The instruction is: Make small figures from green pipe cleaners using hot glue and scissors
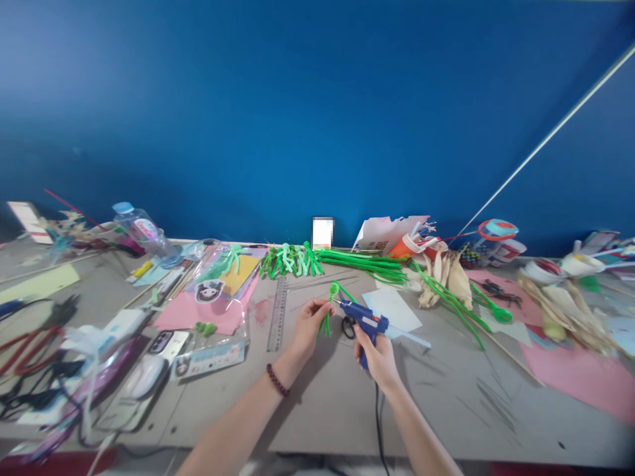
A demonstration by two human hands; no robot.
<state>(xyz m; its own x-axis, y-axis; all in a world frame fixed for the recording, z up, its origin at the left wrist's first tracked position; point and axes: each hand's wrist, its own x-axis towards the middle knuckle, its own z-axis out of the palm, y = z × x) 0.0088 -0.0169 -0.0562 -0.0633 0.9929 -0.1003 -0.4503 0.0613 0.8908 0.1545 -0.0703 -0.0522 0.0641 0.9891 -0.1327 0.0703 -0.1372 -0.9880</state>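
Observation:
A small green pipe-cleaner figure (pixel 333 291) with a round coiled top and hanging strands is pinched in my left hand (pixel 313 318), which wears a dark bead bracelet. My right hand (pixel 374 354) is wrapped round the handle of a blue hot glue gun (pixel 366 319), its nozzle at the figure just under the coil. A clear glue stick (pixel 409 336) sticks out of the gun's back. Black-handled scissors (pixel 348 327) lie between my hands, partly behind the gun. Finished-looking green figures (pixel 290 260) lie in a row at the back, beside long green pipe cleaners (pixel 367 263).
A metal ruler (pixel 278 314) lies left of my left hand. Farther left are a plastic bag on pink paper (pixel 171 311), a phone (pixel 169 345) and a bottle (pixel 143 228). At right stand paper cups (pixel 404 246); dried husks (pixel 459 284) lie near them. The gun's cord (pixel 378 423) runs off the front edge.

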